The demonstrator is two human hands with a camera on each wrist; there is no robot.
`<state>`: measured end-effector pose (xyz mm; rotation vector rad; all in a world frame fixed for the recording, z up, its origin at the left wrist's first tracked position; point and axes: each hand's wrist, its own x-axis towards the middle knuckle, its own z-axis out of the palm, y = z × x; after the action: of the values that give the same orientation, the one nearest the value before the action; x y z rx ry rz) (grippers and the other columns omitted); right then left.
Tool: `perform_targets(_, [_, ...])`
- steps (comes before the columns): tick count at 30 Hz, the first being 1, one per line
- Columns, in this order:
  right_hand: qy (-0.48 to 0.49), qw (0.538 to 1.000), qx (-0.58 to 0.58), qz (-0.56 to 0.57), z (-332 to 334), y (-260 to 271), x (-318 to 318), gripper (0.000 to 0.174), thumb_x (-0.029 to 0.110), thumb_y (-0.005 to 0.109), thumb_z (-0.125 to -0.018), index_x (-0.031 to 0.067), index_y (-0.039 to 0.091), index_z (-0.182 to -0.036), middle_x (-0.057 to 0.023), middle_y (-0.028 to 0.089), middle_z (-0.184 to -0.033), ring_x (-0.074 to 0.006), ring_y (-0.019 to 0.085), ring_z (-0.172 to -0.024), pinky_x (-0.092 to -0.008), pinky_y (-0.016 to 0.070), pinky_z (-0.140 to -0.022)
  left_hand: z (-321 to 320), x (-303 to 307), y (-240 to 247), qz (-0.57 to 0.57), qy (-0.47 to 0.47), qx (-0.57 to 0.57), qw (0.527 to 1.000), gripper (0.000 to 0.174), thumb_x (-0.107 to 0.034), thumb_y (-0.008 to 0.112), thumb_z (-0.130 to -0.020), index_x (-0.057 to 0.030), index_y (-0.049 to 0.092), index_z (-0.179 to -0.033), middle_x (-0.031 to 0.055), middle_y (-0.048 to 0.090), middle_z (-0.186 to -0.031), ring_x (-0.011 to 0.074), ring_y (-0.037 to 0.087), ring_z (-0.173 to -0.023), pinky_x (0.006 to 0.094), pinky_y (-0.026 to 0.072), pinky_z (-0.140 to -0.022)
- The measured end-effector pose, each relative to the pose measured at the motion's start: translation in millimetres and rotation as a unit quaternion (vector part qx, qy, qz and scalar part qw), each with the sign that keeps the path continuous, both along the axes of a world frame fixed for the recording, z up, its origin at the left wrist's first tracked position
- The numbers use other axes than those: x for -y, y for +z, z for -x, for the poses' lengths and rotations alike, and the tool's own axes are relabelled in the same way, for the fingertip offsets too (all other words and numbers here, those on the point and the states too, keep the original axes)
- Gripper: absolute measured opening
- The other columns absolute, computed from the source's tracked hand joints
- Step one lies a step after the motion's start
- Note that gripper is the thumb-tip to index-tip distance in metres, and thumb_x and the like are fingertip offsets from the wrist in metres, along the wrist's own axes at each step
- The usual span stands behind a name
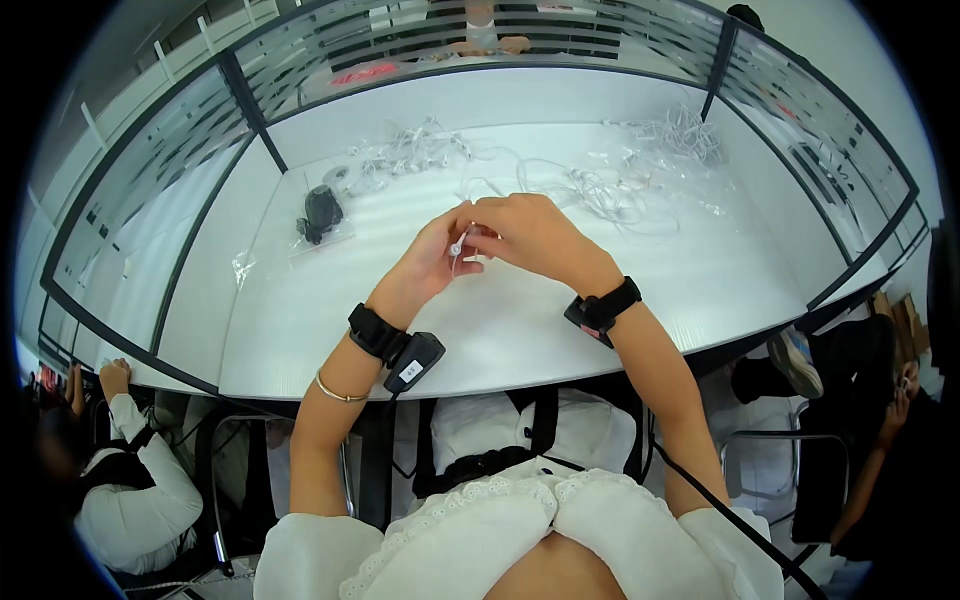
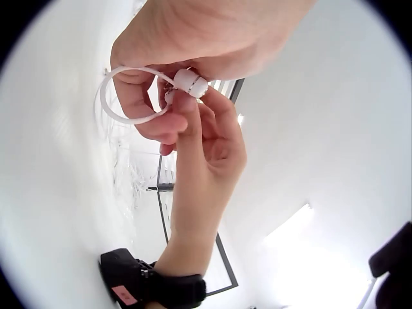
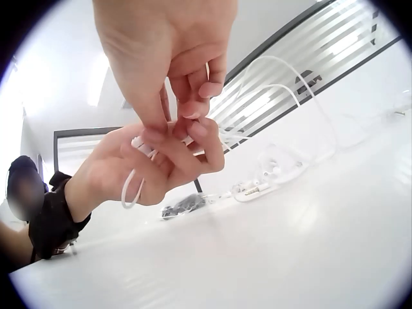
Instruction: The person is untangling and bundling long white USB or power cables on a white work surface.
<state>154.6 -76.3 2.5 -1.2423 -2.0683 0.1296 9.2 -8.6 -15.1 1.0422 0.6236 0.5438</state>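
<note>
My two hands meet above the white table, fingertips close together around a pair of white wired earphones. My left hand holds the earphones from the left, and a white earbud with a shiny metallic band pokes out between the hands. A short loop of white cable hangs off the fingers. From the other side, my right hand pinches the earphones with thumb and fingertips; its thumb lies right at the earbud. Fingers partly cover the cable between the hands.
Tangled white cables lie behind the hands, with more piles at the back left and back right. A dark item in a clear bag rests on the left. Partition panels enclose the table. Other people sit on both sides.
</note>
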Motion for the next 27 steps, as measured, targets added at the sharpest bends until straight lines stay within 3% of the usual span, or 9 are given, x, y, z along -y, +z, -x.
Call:
perform_targets(2, [-0.013,1.0,0.014,0.009,-1,5,2,0.014,0.016,0.059,-0.08,0.0147,0.066,-0.092,-0.0048,0.068,-0.08,-0.0237,0.063,-0.075,-0.0332,0.0487,-0.063,5,-10,-5,-0.049,-0.049,-0.019,0.997,0.04,-0.038,0.034,-0.099,-0.0074,0.057,-0.089,0.0012,0.053,-0.076,0.0091,0.049,-0.058,0.0232,0.0365,-0.047])
perform_targets(3, [-0.021,1.0,0.021,-0.008,-2,1,-1,0.015,0.018,0.06,-0.082,0.0147,0.067,-0.094,-0.0045,0.068,-0.08,-0.022,0.063,-0.073,-0.0317,0.0482,-0.062,4,-8,-6,-0.071,-0.045,-0.018,0.996,0.046,-0.047,0.034,-0.098,-0.008,0.054,-0.085,0.0003,0.048,-0.071,0.0068,0.037,-0.05,0.0212,0.0267,-0.042])
perform_targets(7, [-0.043,0.992,-0.111,0.051,1,16,4,0.017,0.024,0.062,-0.084,0.0127,0.068,-0.095,-0.0054,0.066,-0.078,-0.0171,0.06,-0.065,-0.0282,0.046,-0.059,2,-8,-5,-0.073,-0.043,-0.009,0.996,0.057,-0.062,0.034,-0.092,-0.0083,0.051,-0.084,-0.0009,0.041,-0.064,0.0042,0.021,-0.043,0.0207,0.0138,-0.038])
perform_targets(8, [-0.042,0.99,-0.131,0.023,-3,8,-4,0.016,0.021,0.061,-0.084,0.0094,0.068,-0.094,-0.0053,0.065,-0.076,-0.0139,0.058,-0.061,-0.0258,0.045,-0.057,6,-11,-3,-0.028,-0.066,-0.018,0.997,0.041,-0.047,0.035,-0.097,-0.0098,0.052,-0.095,-0.0034,0.039,-0.065,0.0026,0.024,-0.048,0.0173,0.0174,-0.039])
perform_targets(14, [0.0,0.893,-0.45,-0.005,-57,31,3,0.023,0.022,0.059,-0.09,0.0021,0.066,-0.1,-0.0008,0.062,-0.077,-0.0053,0.052,-0.066,-0.0202,0.0427,-0.059,11,-13,14,-0.21,-0.048,-0.121,0.969,0.042,-0.048,0.053,-0.088,-0.006,0.048,-0.091,-0.0055,0.031,-0.057,0.0021,0.021,-0.044,0.0217,0.0116,-0.04])
perform_targets(15, [-0.015,0.876,-0.481,-0.025,-72,36,6,0.024,0.023,0.059,-0.091,0.0025,0.067,-0.102,-0.0001,0.061,-0.078,-0.0049,0.052,-0.068,-0.0196,0.0426,-0.06,16,-15,22,-0.237,-0.042,-0.162,0.957,0.04,-0.041,0.061,-0.085,-0.0049,0.048,-0.097,-0.0039,0.038,-0.059,0.004,0.031,-0.046,0.0208,0.0203,-0.042])
perform_targets(18, [-0.061,0.844,-0.528,-0.069,-129,38,25,0.027,0.023,0.057,-0.093,0.0016,0.066,-0.106,0.0011,0.061,-0.08,-0.0035,0.053,-0.071,-0.0179,0.0434,-0.063,31,-31,14,-0.491,0.073,-0.238,0.835,0.038,-0.037,0.065,-0.082,-0.0057,0.051,-0.099,-0.0015,0.045,-0.06,0.0068,0.041,-0.053,0.022,0.0308,-0.049])
perform_targets(21, [-0.099,0.825,-0.547,-0.104,-206,33,50,0.028,0.021,0.059,-0.092,-0.0005,0.064,-0.109,0.0008,0.061,-0.081,-0.0031,0.054,-0.071,-0.0164,0.0445,-0.065,56,-49,28,-0.55,0.086,-0.281,0.781,0.032,-0.033,0.066,-0.082,-0.0072,0.055,-0.098,-0.0004,0.049,-0.061,0.0085,0.046,-0.059,0.0243,0.0363,-0.056])
perform_targets(27, [-0.245,0.838,-0.48,-0.088,-286,30,99,0.031,0.024,0.061,-0.091,-0.0015,0.064,-0.109,0.0002,0.061,-0.082,-0.0039,0.057,-0.072,-0.0172,0.0478,-0.067,111,-65,53,-0.44,0.086,-0.302,0.841,0.025,-0.03,0.061,-0.087,-0.0052,0.058,-0.084,-0.0029,0.049,-0.06,0.0048,0.041,-0.055,0.0224,0.031,-0.049])
